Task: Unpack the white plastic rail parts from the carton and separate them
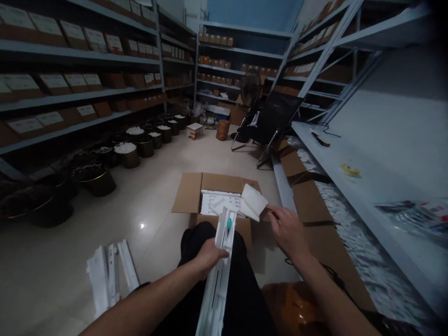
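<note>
My left hand (210,256) is wrapped round a long white plastic rail (214,294), which slants up between my knees. A small teal piece (229,224) sits in the rail near its upper end. My right hand (285,228) pinches the corner of a flat white piece (254,200), held over the right side of an open cardboard box (187,192). Inside the box lie white perforated parts (219,203). The rail's top end overlaps the box's near edge in view.
More white rails (107,275) lie on the floor at left. Several dark baskets (94,179) line the left shelves. A long table (371,200) runs along the right, with open cartons of white parts (345,219) beneath. A black chair (273,119) stands farther back.
</note>
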The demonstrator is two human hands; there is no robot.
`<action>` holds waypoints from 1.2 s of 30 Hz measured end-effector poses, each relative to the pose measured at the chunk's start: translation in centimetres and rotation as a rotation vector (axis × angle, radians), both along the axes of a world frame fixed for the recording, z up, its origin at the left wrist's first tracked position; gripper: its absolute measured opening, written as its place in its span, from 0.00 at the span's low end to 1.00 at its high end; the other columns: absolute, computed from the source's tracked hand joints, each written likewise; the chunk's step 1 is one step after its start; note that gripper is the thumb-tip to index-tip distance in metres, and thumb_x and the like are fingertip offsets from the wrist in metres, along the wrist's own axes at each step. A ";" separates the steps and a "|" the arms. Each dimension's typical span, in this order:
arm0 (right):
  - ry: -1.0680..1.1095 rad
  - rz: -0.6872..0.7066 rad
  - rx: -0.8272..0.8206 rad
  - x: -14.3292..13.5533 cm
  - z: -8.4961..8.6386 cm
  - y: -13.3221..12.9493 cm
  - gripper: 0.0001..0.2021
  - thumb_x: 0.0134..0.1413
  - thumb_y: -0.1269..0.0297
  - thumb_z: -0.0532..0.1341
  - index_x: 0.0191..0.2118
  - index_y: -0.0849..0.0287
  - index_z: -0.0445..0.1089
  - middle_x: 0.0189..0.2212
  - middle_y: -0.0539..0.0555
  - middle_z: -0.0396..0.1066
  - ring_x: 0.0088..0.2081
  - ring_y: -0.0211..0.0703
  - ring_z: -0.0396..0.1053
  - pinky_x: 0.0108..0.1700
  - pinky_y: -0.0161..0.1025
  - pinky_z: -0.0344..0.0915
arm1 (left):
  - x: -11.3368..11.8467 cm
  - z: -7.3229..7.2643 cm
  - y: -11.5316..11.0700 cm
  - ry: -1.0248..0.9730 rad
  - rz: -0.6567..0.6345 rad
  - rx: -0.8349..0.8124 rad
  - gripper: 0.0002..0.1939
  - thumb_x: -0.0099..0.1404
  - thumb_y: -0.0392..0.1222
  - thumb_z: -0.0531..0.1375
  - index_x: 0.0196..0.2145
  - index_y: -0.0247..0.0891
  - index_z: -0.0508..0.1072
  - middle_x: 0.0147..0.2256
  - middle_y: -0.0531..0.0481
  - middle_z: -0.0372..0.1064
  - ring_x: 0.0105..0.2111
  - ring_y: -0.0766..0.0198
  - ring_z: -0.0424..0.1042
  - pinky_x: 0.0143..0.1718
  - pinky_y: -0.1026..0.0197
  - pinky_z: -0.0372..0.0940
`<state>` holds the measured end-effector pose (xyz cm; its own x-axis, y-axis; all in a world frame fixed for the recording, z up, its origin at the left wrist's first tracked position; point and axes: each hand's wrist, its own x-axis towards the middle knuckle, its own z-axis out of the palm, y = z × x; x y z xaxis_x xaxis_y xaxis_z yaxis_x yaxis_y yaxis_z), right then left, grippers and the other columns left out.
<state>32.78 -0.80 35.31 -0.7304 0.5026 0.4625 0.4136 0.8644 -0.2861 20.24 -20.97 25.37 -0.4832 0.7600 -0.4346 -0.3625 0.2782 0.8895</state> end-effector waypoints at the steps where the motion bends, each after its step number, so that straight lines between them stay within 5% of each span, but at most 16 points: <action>1: 0.092 -0.085 -0.189 0.8 -1.2 -1.0 0.12 0.57 0.63 0.54 0.45 0.59 0.67 0.36 0.57 0.70 0.37 0.46 0.66 0.41 0.43 0.62 | 0.0 -0.2 0.0 -0.017 0.019 -0.005 0.14 0.48 0.31 0.61 0.36 0.33 0.72 0.31 0.47 0.71 0.34 0.57 0.70 0.37 0.59 0.64; 5: 0.182 -0.229 -0.853 2.8 -6.8 -8.4 0.14 0.51 0.54 0.59 0.38 0.60 0.67 0.28 0.52 0.70 0.30 0.43 0.68 0.33 0.36 0.64 | -0.1 -1.2 0.3 -0.102 0.118 -0.012 0.17 0.48 0.32 0.62 0.39 0.33 0.72 0.30 0.46 0.72 0.32 0.58 0.71 0.34 0.60 0.64; 8: 0.185 -0.256 -1.027 2.4 -9.4 -13.9 0.14 0.50 0.53 0.58 0.34 0.60 0.69 0.26 0.52 0.71 0.29 0.42 0.68 0.32 0.34 0.63 | -0.3 -1.6 0.5 -0.142 0.172 -0.008 0.16 0.49 0.34 0.62 0.38 0.32 0.72 0.28 0.46 0.72 0.29 0.60 0.71 0.30 0.62 0.64; 13: 0.157 -0.240 -1.009 0.7 -10.3 -17.0 0.14 0.53 0.53 0.57 0.34 0.59 0.71 0.28 0.52 0.72 0.30 0.41 0.70 0.32 0.33 0.62 | -0.4 -1.6 0.6 -0.211 0.199 0.016 0.12 0.49 0.35 0.62 0.34 0.31 0.72 0.23 0.47 0.69 0.23 0.61 0.70 0.23 0.63 0.62; 36: -0.113 -0.339 -0.706 0.2 -11.1 -18.0 0.11 0.57 0.55 0.52 0.30 0.53 0.66 0.20 0.45 0.66 0.24 0.38 0.65 0.27 0.34 0.51 | -0.4 -1.4 0.9 -0.152 0.241 0.028 0.08 0.48 0.34 0.62 0.30 0.31 0.71 0.21 0.48 0.68 0.20 0.61 0.69 0.21 0.62 0.63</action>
